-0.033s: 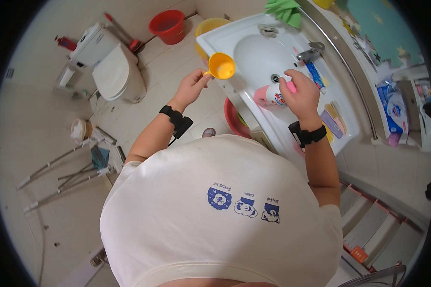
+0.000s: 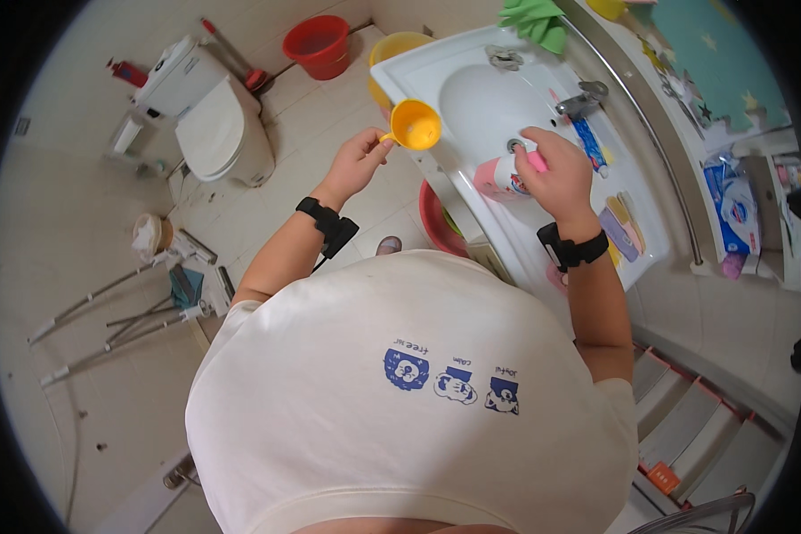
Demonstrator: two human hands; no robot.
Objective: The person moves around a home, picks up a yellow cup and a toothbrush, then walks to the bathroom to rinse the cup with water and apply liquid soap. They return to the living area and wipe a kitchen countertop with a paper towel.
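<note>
Over at the washbasin (image 2: 485, 93), left hand (image 2: 356, 167) holding a yellow cup (image 2: 416, 125), right hand (image 2: 563, 178) gripping a pink-and-white bottle (image 2: 491, 180)

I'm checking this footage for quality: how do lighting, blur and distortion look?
Head view: no strong blur on the left hand, yellow cup, right hand or pink-and-white bottle; head view: soft shade on the lower white shirt; head view: the metal rail beside the sink bows, and black corners frame the picture.
</note>
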